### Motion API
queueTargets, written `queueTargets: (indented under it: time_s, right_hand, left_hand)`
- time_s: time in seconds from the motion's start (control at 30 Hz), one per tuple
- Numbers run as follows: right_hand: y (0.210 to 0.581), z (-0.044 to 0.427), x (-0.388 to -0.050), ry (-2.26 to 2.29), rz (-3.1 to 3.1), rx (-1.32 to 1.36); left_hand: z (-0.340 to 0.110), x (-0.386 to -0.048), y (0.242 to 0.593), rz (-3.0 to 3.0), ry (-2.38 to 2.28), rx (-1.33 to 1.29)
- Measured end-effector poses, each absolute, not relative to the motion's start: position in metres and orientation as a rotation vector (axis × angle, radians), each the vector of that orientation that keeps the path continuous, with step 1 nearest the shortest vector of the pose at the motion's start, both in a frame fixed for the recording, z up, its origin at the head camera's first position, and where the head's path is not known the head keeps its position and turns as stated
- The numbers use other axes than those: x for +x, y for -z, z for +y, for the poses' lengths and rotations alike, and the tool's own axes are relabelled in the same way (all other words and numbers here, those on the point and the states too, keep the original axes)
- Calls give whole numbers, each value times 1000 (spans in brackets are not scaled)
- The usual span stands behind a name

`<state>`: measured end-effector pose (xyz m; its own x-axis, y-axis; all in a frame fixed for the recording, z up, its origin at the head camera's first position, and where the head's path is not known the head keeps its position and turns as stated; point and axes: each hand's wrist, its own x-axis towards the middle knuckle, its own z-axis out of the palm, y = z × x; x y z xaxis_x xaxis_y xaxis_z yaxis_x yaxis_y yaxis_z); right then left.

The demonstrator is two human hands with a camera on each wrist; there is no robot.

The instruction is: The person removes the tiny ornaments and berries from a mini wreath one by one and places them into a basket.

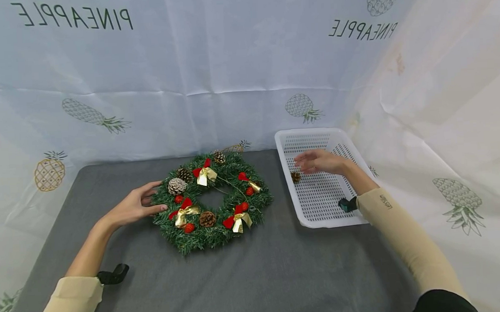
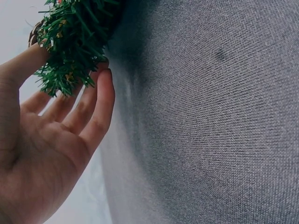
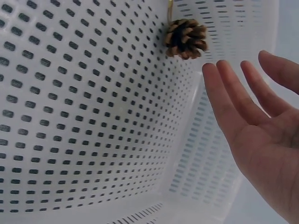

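Observation:
A green Christmas wreath (image 1: 174,236) lies on the grey cloth, decorated with red and gold bows, red berries and several pine cones. My left hand (image 1: 128,208) holds its left edge. In the left wrist view, the thumb is on one side of the green tinsel (image 2: 70,51) and the fingers (image 2: 100,100) are on the other. Over the white plastic basket (image 1: 293,198), my right hand (image 1: 323,163) hovers with fingers extended and nothing in them. A brown pine cone (image 3: 186,39) lies in the basket, just apart from the right fingertips; a thin gold strip shows beside it.
The grey cloth-covered table (image 1: 280,275) spreads in front of the wreath and basket. A white curtain (image 1: 228,50) printed with pineapples hangs behind and along the sides. The basket's perforated walls rise around the right hand's area.

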<state>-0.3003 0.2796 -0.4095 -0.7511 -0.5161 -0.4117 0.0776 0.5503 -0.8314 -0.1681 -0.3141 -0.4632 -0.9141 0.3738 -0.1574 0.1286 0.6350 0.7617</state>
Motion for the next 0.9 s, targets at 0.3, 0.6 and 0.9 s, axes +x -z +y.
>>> queueTargets:
  time_s: [0.3,0.6,0.9]
  right_hand:
    - [394,275,-299,1224,2197,-409]
    - [385,271,-298,1225,2265,-415]
    - [375,265,-296,1286,2299,-426]
  left_hand:
    - [-313,-167,462,2563,-1157,409]
    - [-312,-168,462,2565,-1159,410]
    - [-312,-168,463,2567,-1159,402]
